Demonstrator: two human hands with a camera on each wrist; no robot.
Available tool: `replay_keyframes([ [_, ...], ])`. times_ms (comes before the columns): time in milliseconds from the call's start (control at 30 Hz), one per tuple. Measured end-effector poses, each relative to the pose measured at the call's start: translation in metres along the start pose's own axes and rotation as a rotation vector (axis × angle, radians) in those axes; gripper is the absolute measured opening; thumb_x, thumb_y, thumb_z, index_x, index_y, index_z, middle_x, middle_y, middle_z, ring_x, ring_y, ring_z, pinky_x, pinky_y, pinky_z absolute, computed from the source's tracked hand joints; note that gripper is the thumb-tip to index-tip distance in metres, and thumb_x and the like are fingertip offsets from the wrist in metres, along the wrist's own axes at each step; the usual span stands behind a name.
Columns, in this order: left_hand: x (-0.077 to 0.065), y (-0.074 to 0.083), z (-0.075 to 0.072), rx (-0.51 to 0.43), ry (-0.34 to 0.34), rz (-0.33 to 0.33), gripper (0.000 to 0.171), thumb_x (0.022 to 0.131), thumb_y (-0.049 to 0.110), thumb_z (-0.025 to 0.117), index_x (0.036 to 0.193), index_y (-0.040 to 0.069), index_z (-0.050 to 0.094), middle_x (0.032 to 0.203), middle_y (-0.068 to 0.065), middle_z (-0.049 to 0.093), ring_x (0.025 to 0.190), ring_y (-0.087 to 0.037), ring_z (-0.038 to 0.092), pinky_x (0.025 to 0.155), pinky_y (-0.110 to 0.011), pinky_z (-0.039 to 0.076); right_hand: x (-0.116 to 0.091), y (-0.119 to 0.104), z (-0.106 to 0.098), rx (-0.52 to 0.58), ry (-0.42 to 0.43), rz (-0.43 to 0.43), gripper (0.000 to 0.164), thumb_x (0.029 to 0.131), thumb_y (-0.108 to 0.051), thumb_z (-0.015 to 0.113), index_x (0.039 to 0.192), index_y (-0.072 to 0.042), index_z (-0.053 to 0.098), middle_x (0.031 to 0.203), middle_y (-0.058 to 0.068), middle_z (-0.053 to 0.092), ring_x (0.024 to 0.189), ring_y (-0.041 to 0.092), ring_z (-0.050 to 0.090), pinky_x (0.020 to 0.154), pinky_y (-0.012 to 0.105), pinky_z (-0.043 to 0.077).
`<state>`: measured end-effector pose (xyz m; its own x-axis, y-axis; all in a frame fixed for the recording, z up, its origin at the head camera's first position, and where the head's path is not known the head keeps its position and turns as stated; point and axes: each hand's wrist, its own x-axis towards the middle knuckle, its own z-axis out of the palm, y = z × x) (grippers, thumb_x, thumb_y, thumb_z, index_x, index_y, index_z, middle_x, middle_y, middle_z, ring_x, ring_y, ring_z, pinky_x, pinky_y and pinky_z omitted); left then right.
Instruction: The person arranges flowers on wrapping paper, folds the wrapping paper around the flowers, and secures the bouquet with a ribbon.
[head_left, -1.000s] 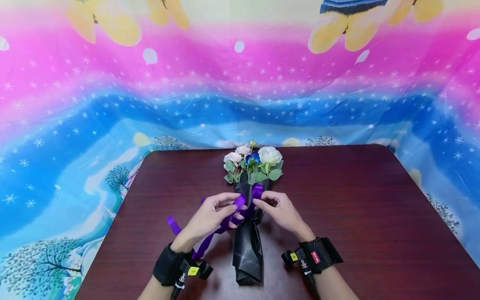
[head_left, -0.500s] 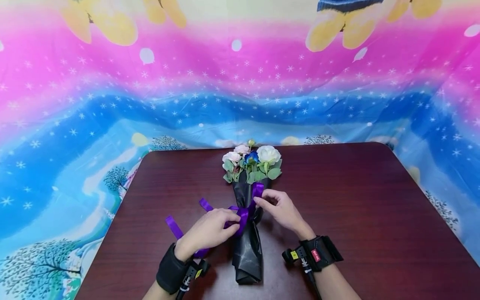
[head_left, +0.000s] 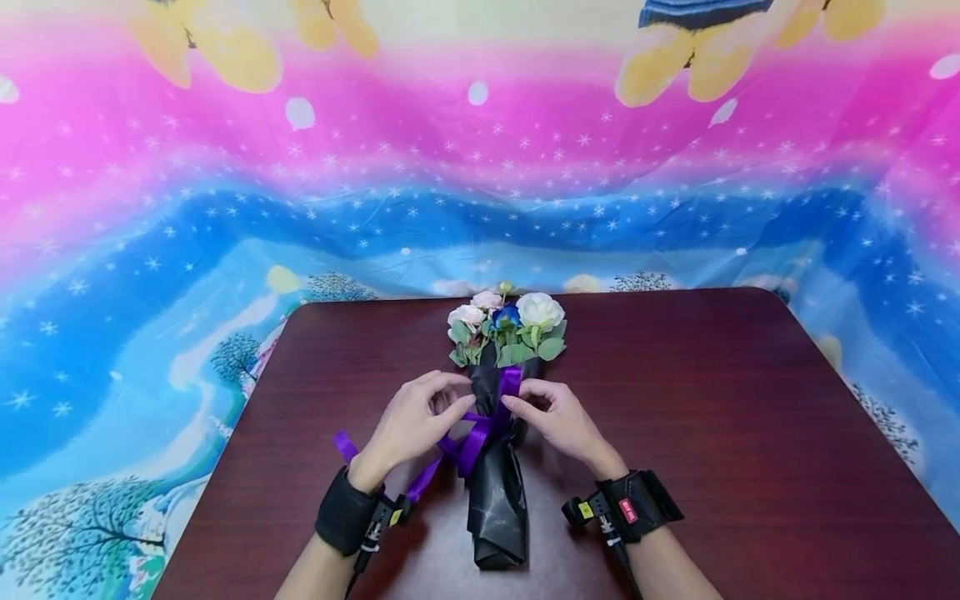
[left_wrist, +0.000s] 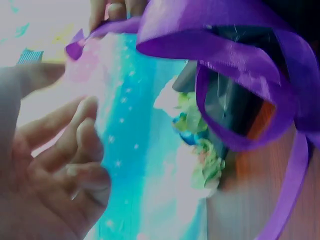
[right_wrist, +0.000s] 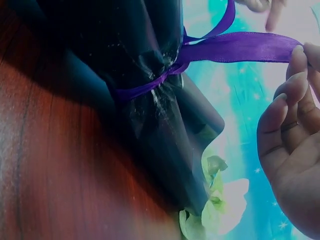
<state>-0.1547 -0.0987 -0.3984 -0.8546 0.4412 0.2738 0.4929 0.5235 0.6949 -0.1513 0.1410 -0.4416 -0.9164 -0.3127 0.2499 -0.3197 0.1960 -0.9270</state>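
A bouquet of pale pink, white and blue flowers (head_left: 540, 312) lies on the table, its stems wrapped in black paper (head_left: 497, 508). Purple ribbon (right_wrist: 145, 90) is tied around the narrow waist of the wrapping. My right hand (head_left: 561, 421) pinches a raised length of this ribbon between thumb and fingers, pulled away from the knot in the right wrist view. Left of the bouquet, my left hand (head_left: 420, 421) hovers with bent fingers and thumb apart, holding nothing. Below it a loose ribbon loop (left_wrist: 240, 85) lies by the wrapping, and a ribbon tail (left_wrist: 292, 185) hangs from it.
The dark red-brown wooden table (head_left: 712, 433) extends to both sides of the bouquet. A patterned pink and blue cloth (head_left: 480, 192) hangs behind its far edge. Black camera straps (head_left: 645, 507) are on both wrists.
My left hand first held a ribbon length, moved down to a ribbon loop, then let go and rose beside the wrapping. The right hand keeps its pinch, almost unmoved.
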Motion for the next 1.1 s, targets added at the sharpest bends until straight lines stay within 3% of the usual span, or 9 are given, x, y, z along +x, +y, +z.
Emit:
replay_keyframes([
  [100,0.009,0.001,0.008,-0.084,0.037,-0.005,0.027,0.092,0.034,0.064,0.110,0.016,0.069,0.081,0.010,0.056,0.067,-0.008,0.053,0.059,-0.027,0.045,0.001,-0.001,0.001,0.007,-0.006,-0.007,0.021,0.094,-0.030,0.063,0.078,-0.017,0.062,0.073,-0.001,0.053,0.062,0.015,0.045,0.056,0.027,0.037],
  [233,0.017,0.003,0.016,-0.172,0.020,-0.011,0.030,0.091,0.033,0.066,0.112,0.012,0.069,0.083,0.006,0.056,0.068,-0.011,0.053,0.060,-0.028,0.045,0.002,-0.004,0.003,0.014,-0.003,0.004,0.017,0.093,-0.023,0.064,0.078,-0.015,0.062,0.073,-0.002,0.054,0.062,0.012,0.045,0.056,0.025,0.037],
  [367,0.022,0.005,0.023,-0.209,0.018,-0.012,0.029,0.089,0.032,0.069,0.110,0.012,0.070,0.083,0.004,0.057,0.069,-0.012,0.053,0.061,-0.028,0.045,0.001,-0.015,0.004,0.008,0.003,0.006,0.015,0.093,-0.013,0.063,0.078,-0.010,0.063,0.073,0.000,0.055,0.063,0.010,0.046,0.056,0.024,0.037],
  [567,0.026,0.006,0.029,-0.217,0.077,0.025,0.020,0.086,0.030,0.073,0.097,0.013,0.074,0.085,0.007,0.058,0.068,-0.011,0.052,0.061,-0.027,0.045,-0.001,-0.043,0.005,-0.009,-0.011,-0.027,0.011,0.091,-0.004,0.063,0.081,-0.003,0.065,0.074,0.002,0.057,0.066,0.015,0.048,0.058,0.026,0.040],
  [700,0.027,0.005,0.029,-0.221,0.127,0.056,0.010,0.086,0.025,0.073,0.089,0.016,0.076,0.087,0.009,0.057,0.070,-0.010,0.053,0.061,-0.027,0.045,0.000,-0.024,0.007,-0.021,0.007,0.029,0.007,0.091,-0.014,0.066,0.088,-0.008,0.069,0.078,0.000,0.060,0.069,0.015,0.052,0.060,0.026,0.042],
  [800,0.028,0.004,0.027,-0.232,0.123,0.053,0.008,0.087,0.024,0.072,0.088,0.017,0.075,0.087,0.009,0.057,0.068,-0.011,0.053,0.060,-0.027,0.045,-0.001,-0.006,0.007,-0.014,0.023,0.080,0.012,0.090,-0.022,0.068,0.096,-0.012,0.070,0.081,-0.001,0.062,0.069,0.015,0.054,0.059,0.025,0.044],
  [967,0.028,0.000,0.024,-0.268,0.110,0.016,0.007,0.088,0.024,0.071,0.088,0.017,0.073,0.088,0.008,0.058,0.067,-0.013,0.053,0.059,-0.027,0.044,-0.010,0.002,0.004,-0.004,0.035,0.087,0.008,0.092,-0.018,0.066,0.094,-0.010,0.066,0.077,-0.001,0.058,0.063,0.013,0.050,0.055,0.023,0.040],
  [1100,0.027,-0.003,0.023,-0.289,0.098,0.003,0.008,0.089,0.025,0.070,0.088,0.018,0.073,0.088,0.007,0.058,0.068,-0.014,0.053,0.060,-0.028,0.044,-0.017,0.001,0.005,-0.058,-0.040,0.057,0.009,0.093,-0.019,0.064,0.090,-0.011,0.068,0.076,-0.003,0.058,0.062,0.011,0.050,0.056,0.024,0.041],
])
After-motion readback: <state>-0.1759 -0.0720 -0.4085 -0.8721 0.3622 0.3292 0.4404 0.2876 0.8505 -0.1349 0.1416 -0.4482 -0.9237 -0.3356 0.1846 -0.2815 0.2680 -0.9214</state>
